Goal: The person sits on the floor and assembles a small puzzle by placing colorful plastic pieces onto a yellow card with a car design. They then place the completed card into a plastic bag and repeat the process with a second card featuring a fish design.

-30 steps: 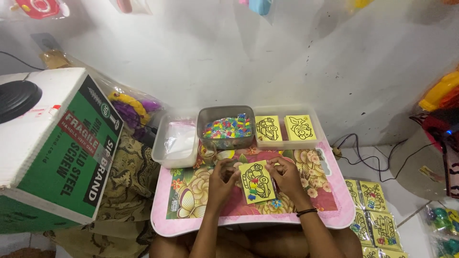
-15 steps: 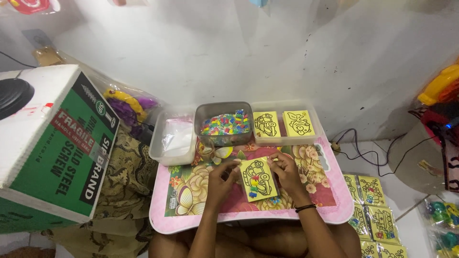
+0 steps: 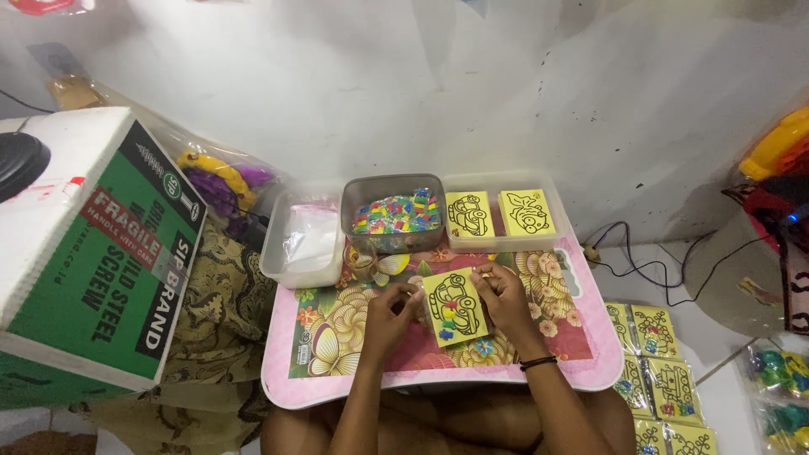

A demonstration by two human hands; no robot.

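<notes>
Yellow card (image 3: 455, 307) with a black outline drawing of a car, held over the middle of the pink flowered lap table (image 3: 581, 371), tilted a little, small coloured pieces stuck along its lower left part. Left hand (image 3: 389, 313) at the card's left edge, fingers curled in and pinching that edge. Right hand (image 3: 504, 297) at the card's upper right corner, fingertips drawn together on it, seemingly nipping something tiny, too small to tell; black band (image 3: 538, 363) round that wrist. Behind the card, at the table's far edge: grey tub (image 3: 394, 212) full of mixed coloured bits, just left of a clear tray (image 3: 502, 240) carrying two more yellow outline cards (image 3: 499, 213) side by side. Left of the grey tub, touching the table's far left corner, a clear box (image 3: 305, 244) with a plastic bag inside. Well left of the table, a big green and white cardboard carton (image 3: 101, 253). Right of the table, down on the floor, a stack of further yellow cards (image 3: 661, 371) in rows, and a black cable (image 3: 640, 253) trailing along the wall.
</notes>
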